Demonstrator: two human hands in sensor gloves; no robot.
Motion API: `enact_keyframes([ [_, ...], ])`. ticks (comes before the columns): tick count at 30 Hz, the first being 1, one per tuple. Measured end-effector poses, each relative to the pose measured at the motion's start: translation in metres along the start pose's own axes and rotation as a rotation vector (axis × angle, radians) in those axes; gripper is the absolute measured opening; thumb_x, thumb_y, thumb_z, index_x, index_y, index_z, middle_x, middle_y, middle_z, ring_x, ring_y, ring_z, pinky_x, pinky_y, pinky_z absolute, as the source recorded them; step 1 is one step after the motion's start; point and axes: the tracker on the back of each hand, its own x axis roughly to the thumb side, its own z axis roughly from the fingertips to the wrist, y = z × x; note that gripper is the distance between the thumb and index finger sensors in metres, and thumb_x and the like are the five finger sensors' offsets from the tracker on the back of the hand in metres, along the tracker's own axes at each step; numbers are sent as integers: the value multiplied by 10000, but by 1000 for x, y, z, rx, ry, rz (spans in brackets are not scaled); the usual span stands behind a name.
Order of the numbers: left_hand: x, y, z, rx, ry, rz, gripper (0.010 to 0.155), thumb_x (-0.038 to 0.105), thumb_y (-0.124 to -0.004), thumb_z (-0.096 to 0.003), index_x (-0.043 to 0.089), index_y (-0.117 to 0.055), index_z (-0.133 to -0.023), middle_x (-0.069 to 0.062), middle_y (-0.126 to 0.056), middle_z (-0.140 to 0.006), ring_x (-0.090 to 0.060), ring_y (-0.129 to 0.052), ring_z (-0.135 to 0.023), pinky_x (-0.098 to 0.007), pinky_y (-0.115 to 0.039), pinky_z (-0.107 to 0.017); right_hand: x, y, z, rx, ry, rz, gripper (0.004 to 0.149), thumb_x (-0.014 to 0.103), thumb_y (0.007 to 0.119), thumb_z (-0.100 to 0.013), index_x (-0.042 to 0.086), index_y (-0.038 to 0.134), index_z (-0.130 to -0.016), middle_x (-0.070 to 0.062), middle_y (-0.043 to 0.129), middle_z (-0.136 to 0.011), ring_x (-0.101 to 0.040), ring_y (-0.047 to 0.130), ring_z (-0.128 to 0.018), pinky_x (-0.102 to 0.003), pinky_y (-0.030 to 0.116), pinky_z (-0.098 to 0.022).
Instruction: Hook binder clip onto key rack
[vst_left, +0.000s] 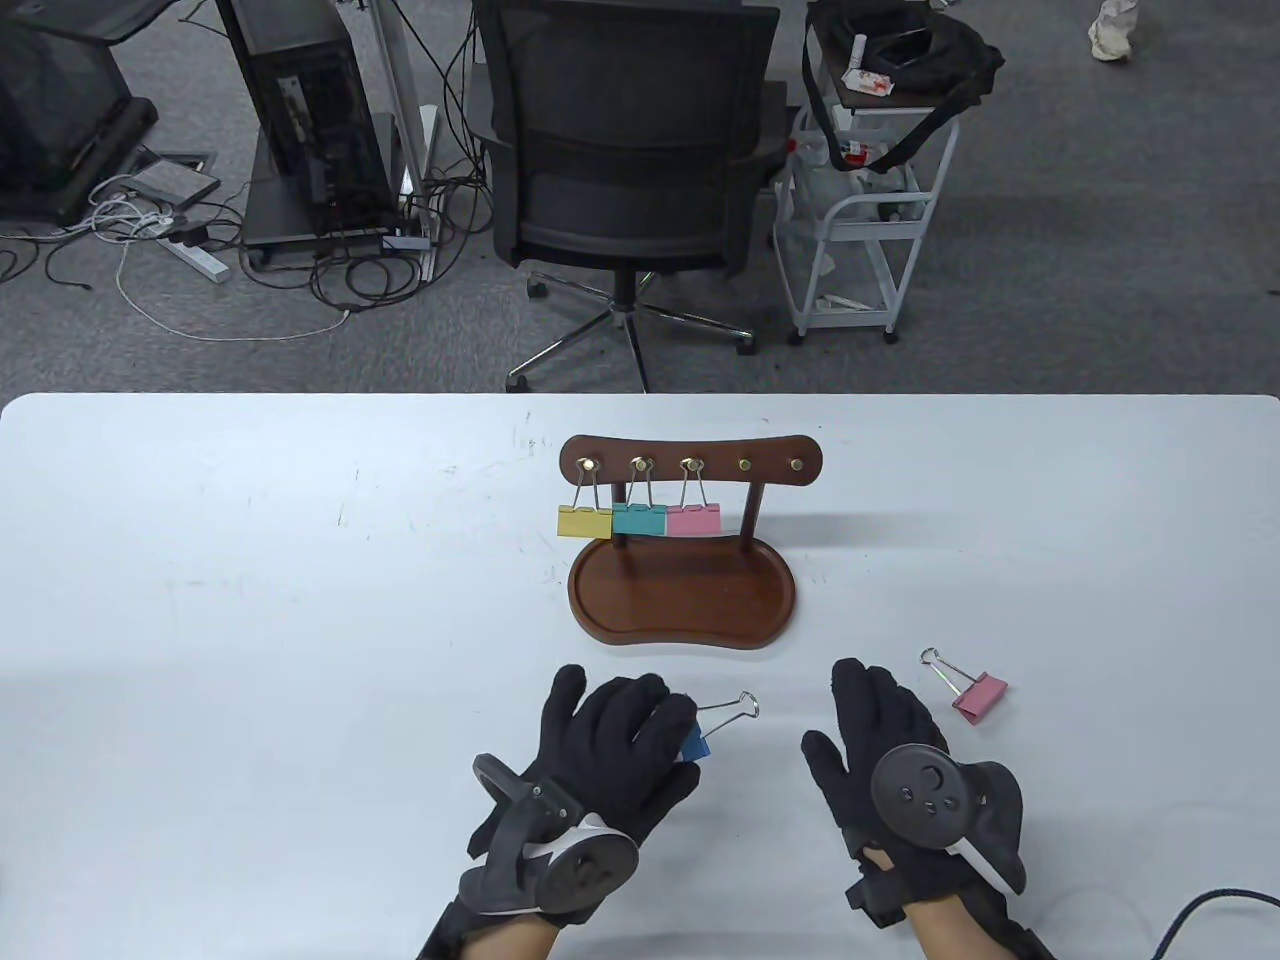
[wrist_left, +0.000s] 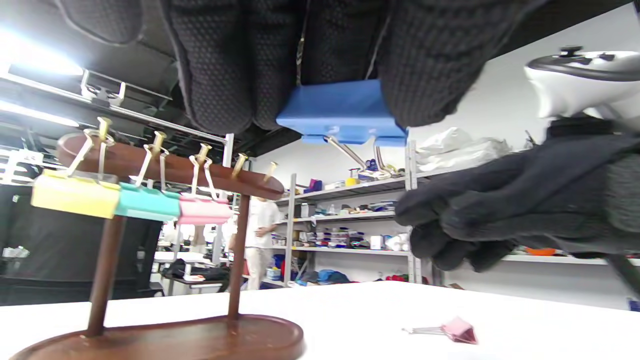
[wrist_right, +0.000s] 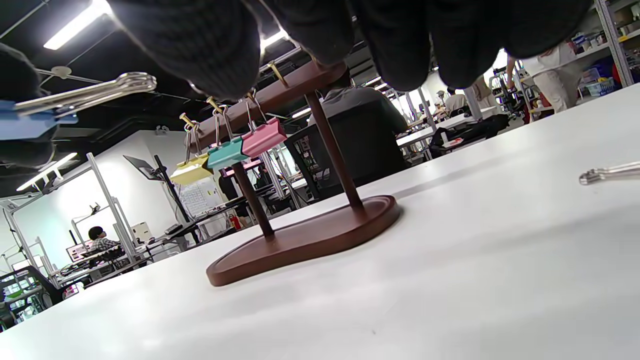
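The wooden key rack (vst_left: 690, 462) stands mid-table on its oval base (vst_left: 680, 600). A yellow clip (vst_left: 584, 522), a teal clip (vst_left: 638, 519) and a pink clip (vst_left: 693, 520) hang from its three left pegs; the two right pegs (vst_left: 744, 464) are bare. My left hand (vst_left: 672, 722) grips a blue binder clip (vst_left: 693, 746) just in front of the base, its wire handle (vst_left: 735, 707) pointing right. In the left wrist view my fingers pinch the clip's blue body (wrist_left: 345, 112) above the table. My right hand (vst_left: 868, 705) hovers palm down, empty, beside it.
A second pink binder clip (vst_left: 980, 697) lies on the table right of my right hand, also in the left wrist view (wrist_left: 457, 330). An office chair (vst_left: 630, 150) and a white cart (vst_left: 860, 220) stand beyond the table's far edge.
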Motion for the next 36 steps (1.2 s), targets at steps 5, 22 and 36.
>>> enact_keyframes([
  [5,-7,11,-13,4,52,-59,676,478,-901,-501,79,-815,-1040,-258,-830,-1025,-473,-910,-878,-791,-531,-696,1,0,3,-3,2,-6,773,432,739,-576,1,470,-1159,-399,572,-1102,-661,613,-915,-738,549,-622],
  [22,-7,46,-96,60,273,-88,679,466,-889,-524,48,-802,-1052,-291,-825,-1017,-502,-904,-858,-787,-538,-687,-9,1,1,-9,52,-75,757,423,740,-575,-10,497,-1147,-397,594,-1088,-655,634,-902,-732,563,-613],
  [36,-19,2,-159,-27,411,-65,726,455,-865,-545,12,-707,-1099,-300,-759,-1051,-514,-855,-887,-774,-533,-691,-9,2,2,-9,41,-94,754,425,739,-575,-11,505,-1144,-398,600,-1085,-653,638,-900,-732,565,-612],
])
